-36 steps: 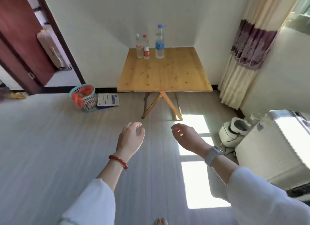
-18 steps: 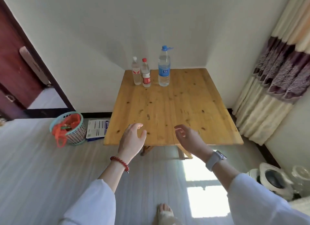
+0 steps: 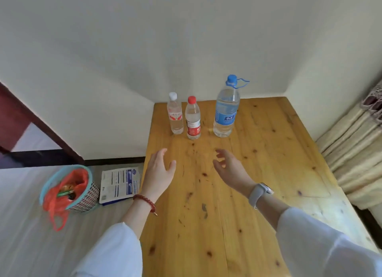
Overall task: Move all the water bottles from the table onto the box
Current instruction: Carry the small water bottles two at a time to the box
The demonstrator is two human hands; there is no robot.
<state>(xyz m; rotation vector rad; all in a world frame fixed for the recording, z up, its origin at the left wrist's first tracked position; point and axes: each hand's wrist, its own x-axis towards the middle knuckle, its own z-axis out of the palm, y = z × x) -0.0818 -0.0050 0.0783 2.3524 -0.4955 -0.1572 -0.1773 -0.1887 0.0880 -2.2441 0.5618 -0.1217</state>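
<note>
Three water bottles stand upright near the far left of the wooden table (image 3: 258,173): a slim white-capped bottle (image 3: 175,116), a red-capped bottle (image 3: 193,120) just right of it, and a tall blue-capped bottle (image 3: 225,111) with a blue label. My left hand (image 3: 159,171) hovers open over the table's left edge, short of the small bottles. Over the table's middle my right hand (image 3: 229,169) is open too, below the tall bottle. Neither hand touches a bottle. The box is out of view.
A mesh waste basket (image 3: 71,189) with an orange bag sits on the floor left of the table, with a printed packet (image 3: 119,183) beside it. A dark door frame (image 3: 41,127) is at the left. Curtains (image 3: 355,144) hang along the right.
I have come up to the table, so the bottles and tabletop appear much nearer. Both open hands have passed from above the floor to above the tabletop.
</note>
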